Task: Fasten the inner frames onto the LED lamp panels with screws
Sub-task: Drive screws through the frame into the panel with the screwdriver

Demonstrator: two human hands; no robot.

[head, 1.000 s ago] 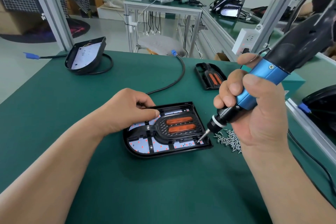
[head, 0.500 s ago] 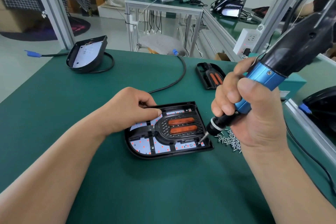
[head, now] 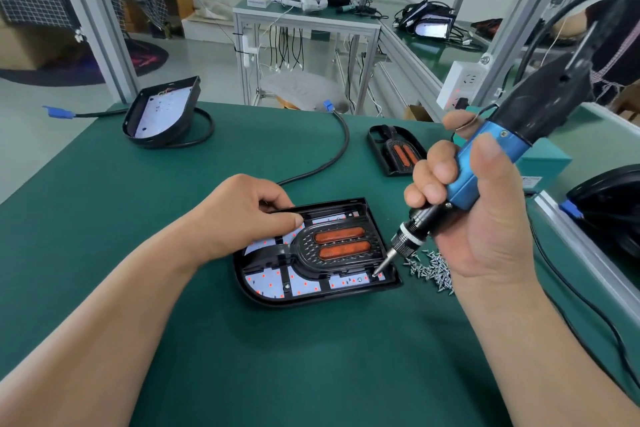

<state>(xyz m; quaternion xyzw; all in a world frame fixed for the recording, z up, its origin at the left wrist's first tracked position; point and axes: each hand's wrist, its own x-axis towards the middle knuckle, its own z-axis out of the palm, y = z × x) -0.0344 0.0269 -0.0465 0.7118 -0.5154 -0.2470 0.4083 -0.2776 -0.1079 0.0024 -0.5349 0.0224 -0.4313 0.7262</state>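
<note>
A black LED lamp panel (head: pixel 277 284) lies flat on the green table (head: pixel 138 218), its white LED board dotted red. A black inner frame (head: pixel 341 246) with two orange lenses sits inside it. My left hand (head: pixel 249 215) grips the panel's far left rim, thumb pressing on the frame. My right hand (head: pixel 485 218) grips a blue and black electric screwdriver (head: pixel 485 163); its bit tip touches a screw at the panel's near right corner. A pile of small screws (head: pixel 431 269) lies just right of the panel.
A second panel (head: pixel 162 114) stands tilted at the table's far left with its cable. A spare inner frame (head: pixel 396 149) lies at the far right. Beyond the aluminium rail (head: pixel 588 253) on the right sits a black housing (head: pixel 613 204). The screwdriver's cord (head: pixel 588 305) trails along the right.
The screwdriver has tilted slightly more upright and its bit stays at the panel's near right corner. My left hand keeps the same hold on the panel.
</note>
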